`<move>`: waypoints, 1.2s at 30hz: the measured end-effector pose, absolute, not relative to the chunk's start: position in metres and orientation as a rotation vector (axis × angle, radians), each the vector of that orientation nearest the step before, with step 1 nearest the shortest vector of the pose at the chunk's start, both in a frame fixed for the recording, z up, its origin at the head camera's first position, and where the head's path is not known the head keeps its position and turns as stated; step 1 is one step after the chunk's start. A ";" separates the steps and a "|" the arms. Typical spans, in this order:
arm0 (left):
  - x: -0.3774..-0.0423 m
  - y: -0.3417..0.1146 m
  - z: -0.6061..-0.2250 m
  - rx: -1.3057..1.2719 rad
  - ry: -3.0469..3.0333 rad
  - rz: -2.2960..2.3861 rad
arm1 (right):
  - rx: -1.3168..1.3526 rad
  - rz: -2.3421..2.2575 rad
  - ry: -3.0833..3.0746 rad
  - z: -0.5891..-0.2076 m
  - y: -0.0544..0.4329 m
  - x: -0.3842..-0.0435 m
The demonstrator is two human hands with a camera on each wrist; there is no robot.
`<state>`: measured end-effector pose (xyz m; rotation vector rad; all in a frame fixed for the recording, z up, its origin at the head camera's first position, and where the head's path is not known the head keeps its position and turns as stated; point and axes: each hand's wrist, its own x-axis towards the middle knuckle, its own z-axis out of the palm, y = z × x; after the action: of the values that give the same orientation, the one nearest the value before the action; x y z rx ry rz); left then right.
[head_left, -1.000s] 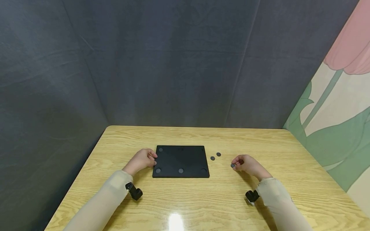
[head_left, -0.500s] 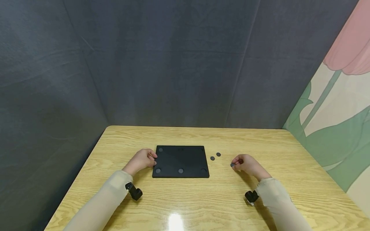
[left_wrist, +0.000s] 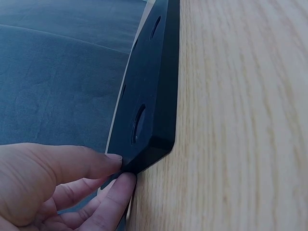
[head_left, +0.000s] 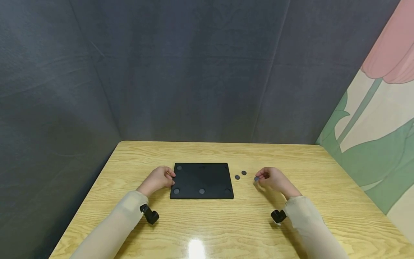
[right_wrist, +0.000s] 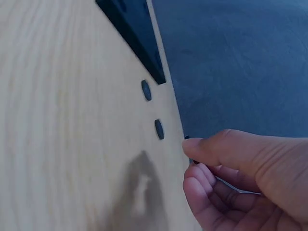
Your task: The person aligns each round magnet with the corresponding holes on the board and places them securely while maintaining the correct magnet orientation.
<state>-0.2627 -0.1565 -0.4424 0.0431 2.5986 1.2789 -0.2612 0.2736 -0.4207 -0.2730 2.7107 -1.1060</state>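
A flat black rectangular board [head_left: 202, 180] lies on the table, with several round spots along its long edges. Three of these, such as the lower middle disc [head_left: 202, 191], look greyer than the others. At the board's left edge my left hand [head_left: 160, 177] pinches it between thumb and fingers; the left wrist view shows the thumb [left_wrist: 79, 162] by a corner. To the right of the board, my right hand [head_left: 274, 178] holds a small dark grey disc [head_left: 257, 178] between thumb and fingertips, above the table. In the right wrist view the thumb mostly hides that disc.
Two loose dark discs, a nearer one [head_left: 237, 177] and a farther one [head_left: 244, 173], lie between the board and my right hand. The wooden table [head_left: 207, 225] ends at a dark grey curtain [head_left: 200, 72]. A flower-patterned cloth [head_left: 381, 144] hangs at the right.
My right hand has moved slightly left and away from me, carrying the disc nearer the two loose ones. The left hand and board stay put.
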 end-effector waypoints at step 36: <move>-0.262 -0.157 -0.441 0.026 2.602 1.263 | -0.458 -1.170 2.637 -0.351 0.178 -0.310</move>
<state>-0.2619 -0.1571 -0.4411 0.0257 2.6022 1.2631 -0.3101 0.1780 -0.3512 -0.4577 2.6374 -1.1703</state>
